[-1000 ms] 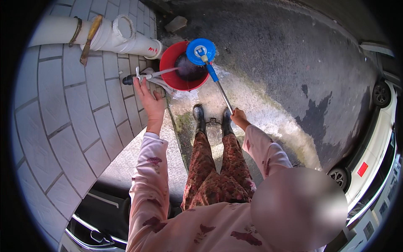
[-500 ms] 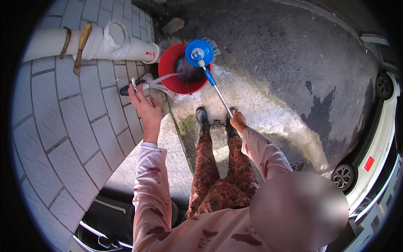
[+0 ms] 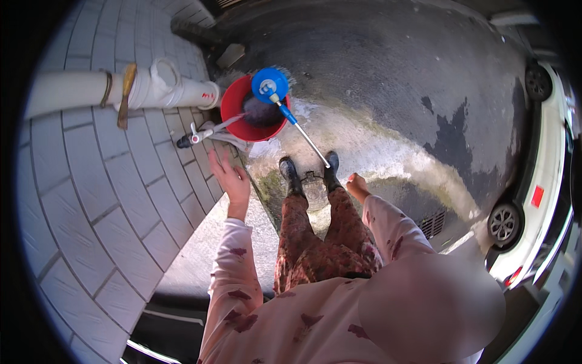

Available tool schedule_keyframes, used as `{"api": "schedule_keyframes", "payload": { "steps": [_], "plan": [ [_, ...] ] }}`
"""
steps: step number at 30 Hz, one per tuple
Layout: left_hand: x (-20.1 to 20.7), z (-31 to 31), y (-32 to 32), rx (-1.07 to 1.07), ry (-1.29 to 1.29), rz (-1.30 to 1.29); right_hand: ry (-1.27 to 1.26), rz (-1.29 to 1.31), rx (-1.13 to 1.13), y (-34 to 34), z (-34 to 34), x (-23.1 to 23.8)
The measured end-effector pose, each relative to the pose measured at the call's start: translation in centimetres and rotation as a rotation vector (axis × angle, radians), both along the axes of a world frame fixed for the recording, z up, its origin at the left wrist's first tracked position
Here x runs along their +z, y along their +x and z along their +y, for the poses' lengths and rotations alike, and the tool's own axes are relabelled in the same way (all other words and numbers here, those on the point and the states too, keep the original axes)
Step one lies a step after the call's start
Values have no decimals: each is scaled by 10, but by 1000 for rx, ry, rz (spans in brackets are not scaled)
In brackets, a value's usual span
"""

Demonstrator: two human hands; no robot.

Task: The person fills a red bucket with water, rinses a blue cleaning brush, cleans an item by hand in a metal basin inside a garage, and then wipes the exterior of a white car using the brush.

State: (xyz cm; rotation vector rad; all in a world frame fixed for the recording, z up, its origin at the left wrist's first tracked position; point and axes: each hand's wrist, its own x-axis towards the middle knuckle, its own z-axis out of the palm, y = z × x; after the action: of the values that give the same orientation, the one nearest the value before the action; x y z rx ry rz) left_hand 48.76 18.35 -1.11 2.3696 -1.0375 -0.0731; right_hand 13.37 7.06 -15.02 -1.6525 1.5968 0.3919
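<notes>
Apparently mid-rinse: right hand (image 3: 356, 185) clamped on blue disc-headed metal-handled mop (image 3: 271, 85) resting in round red plastic bucket (image 3: 237, 112) beside tiled wall; left hand (image 3: 227, 178) open, empty, nearest wall tap (image 3: 195, 134).

Left hand (image 3: 229, 179) open near wall tap (image 3: 195, 136), right hand (image 3: 356, 185) gripping mop handle (image 3: 306, 136), red bucket (image 3: 233, 109)
</notes>
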Motion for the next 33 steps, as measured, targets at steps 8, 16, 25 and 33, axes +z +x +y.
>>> {"api": "schedule_keyframes", "payload": {
  "steps": [8, 16, 25, 33],
  "plan": [
    [2, -1, -109, -267, 48, 318, -61, 104, -24, -147, 44, 10],
    [12, -125, -234, -553, 179, 489, 159, 91, -95, -296, -2, 44],
    [-16, -318, -383, -570, 141, 673, 255, -271, -1056, -455, -65, 90],
    [-20, -417, -456, -721, 53, 739, 420, -427, -1517, -530, -102, 80]
  ]
}}
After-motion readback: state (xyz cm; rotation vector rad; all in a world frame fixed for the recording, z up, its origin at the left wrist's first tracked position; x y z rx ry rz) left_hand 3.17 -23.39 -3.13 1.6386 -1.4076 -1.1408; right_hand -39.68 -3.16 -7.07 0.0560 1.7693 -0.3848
